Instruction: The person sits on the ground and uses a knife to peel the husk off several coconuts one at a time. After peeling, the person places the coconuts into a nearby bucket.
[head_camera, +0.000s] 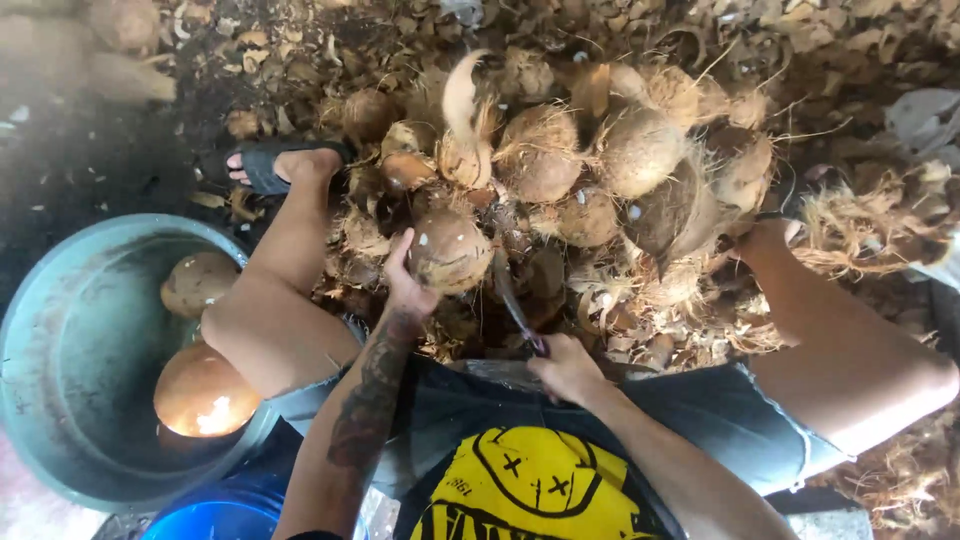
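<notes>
Left hand (405, 285) clamped on a round, brown, partly husked coconut (450, 250) at the near edge of the husk pile on the floor, right hand (565, 365) closed on a dark curved blade (510, 295), its long axis pointing up toward the coconut's right side, just beside it.

Tattooed left forearm (368, 400), yellow-printed black shirt (530, 485), grey shorts (720, 410), dark sandal (268, 165).

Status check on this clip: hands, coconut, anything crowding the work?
Left hand grips husked coconut. Right hand holds knife, blade beside the coconut. Coconut pile close ahead; basin at left.
</notes>
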